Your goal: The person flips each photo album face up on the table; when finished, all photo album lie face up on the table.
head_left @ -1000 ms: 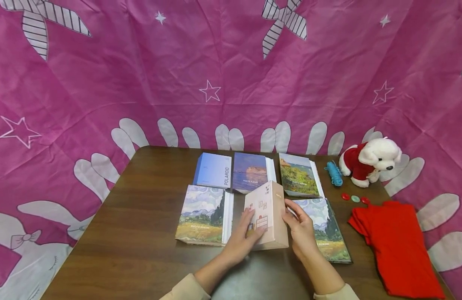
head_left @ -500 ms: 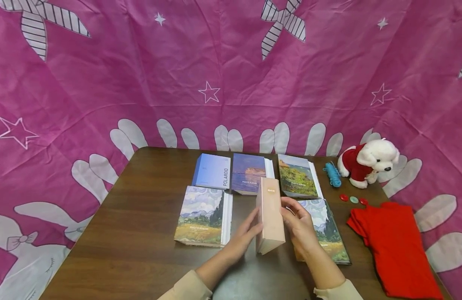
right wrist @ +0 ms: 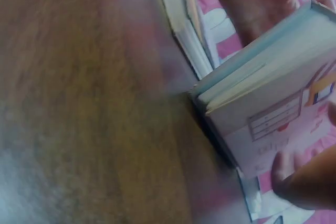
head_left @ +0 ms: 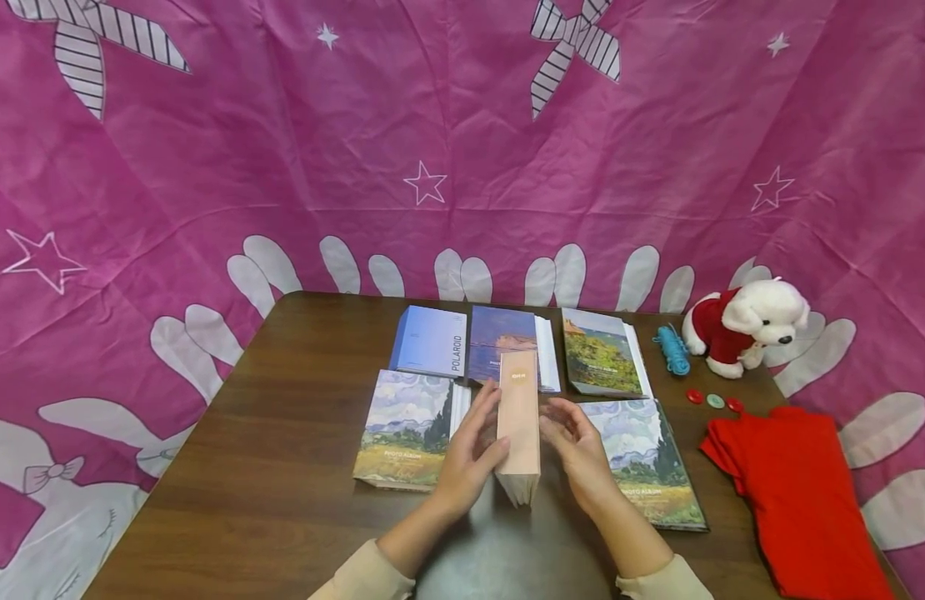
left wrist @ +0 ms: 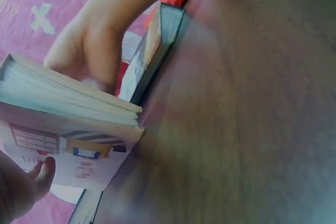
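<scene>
Between my two hands stands a thick pale-pink photo album (head_left: pixel 518 417), spine upward and page edges down. Its covers carry small furniture drawings, seen in the left wrist view on the album (left wrist: pixel 79 145) and in the right wrist view (right wrist: pixel 273 124). My left hand (head_left: pixel 462 458) lies along its left cover, with fingers extended and the thumb near the spine. My right hand (head_left: pixel 582 458) is at the right cover, fingers loosely bent, fingertips at the cover. Landscape-painted photo albums flank it, the left album (head_left: pixel 402 425) and the right album (head_left: pixel 642 458).
Behind lie a blue Polaroid album (head_left: pixel 431 340), a sea-cliff album (head_left: pixel 492 337) and a garden album (head_left: pixel 601 350). To the right are blue yarn (head_left: pixel 672 350), a plush dog (head_left: pixel 755 325), several buttons (head_left: pixel 715 401) and folded red cloth (head_left: pixel 800 500). All rest on the wooden table (head_left: pixel 267 467).
The pink album has turned from showing its drawn cover to standing spine up, and has shifted slightly left. My left hand moved from the cover's front to its side; my right hand followed left.
</scene>
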Demonstrator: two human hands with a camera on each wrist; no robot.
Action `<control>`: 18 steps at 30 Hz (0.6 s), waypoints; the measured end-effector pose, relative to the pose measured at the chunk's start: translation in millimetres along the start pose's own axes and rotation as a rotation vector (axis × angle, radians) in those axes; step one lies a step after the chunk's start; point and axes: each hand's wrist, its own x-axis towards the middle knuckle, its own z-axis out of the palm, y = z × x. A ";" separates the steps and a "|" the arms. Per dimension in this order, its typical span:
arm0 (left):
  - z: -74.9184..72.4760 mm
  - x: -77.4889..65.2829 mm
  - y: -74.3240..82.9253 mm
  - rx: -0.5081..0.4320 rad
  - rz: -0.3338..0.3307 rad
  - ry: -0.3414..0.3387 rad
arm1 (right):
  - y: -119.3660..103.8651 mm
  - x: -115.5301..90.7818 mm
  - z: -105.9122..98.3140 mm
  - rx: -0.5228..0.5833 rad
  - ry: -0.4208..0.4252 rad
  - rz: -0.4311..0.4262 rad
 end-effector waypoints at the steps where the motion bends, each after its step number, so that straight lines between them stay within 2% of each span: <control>1: -1.6 -0.5 -0.1 0.018 0.035 0.001 | 1.9 0.7 0.0 -0.035 -0.002 0.023; 3: -5.2 -1.8 -0.1 0.033 0.069 0.005 | 5.6 2.0 -0.7 -0.113 -0.014 0.069; 7: -14.4 -3.2 -0.3 0.046 0.041 0.034 | 10.6 3.5 -2.9 -0.224 -0.055 0.125; 12: -25.0 -8.5 -3.6 -0.005 -0.094 0.051 | 12.3 3.8 -4.8 -0.238 -0.099 0.137; 18: -27.0 -16.4 -9.7 -0.008 -0.249 0.052 | 11.2 4.8 -8.1 -0.224 -0.086 0.134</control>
